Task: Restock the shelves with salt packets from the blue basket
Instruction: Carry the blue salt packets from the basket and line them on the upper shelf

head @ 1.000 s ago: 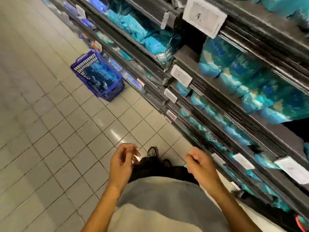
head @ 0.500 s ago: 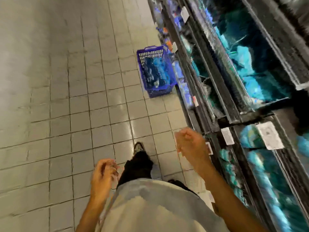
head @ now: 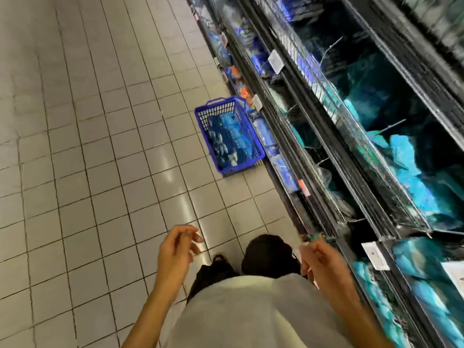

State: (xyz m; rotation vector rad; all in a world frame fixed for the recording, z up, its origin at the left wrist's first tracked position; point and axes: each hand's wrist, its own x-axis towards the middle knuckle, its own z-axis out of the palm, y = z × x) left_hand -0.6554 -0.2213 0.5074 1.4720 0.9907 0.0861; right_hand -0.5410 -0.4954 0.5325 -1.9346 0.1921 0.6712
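— What are your hands doing right now?

— Both are hanging in front of me, holding nothing — my left hand (head: 179, 249) has its fingers (head: 193, 237) loosely curled and relaxed, and my right hand (head: 320, 262) is hanging loosely curled beside the shelves (head: 334, 151).

— And the salt?

— The salt packets (head: 229, 139) are lying piled in the blue basket (head: 256, 156), which is sitting on the tiled floor (head: 100, 146) ahead of me, just beside the lowest shelf.

— How are you expecting them to handle?

— I'm guessing soft, slick bags, dense for their size and shifting inside. So I'm planning to wrap my fingers round the middle of a packet rather than pinching a corner, which could slip or tear.
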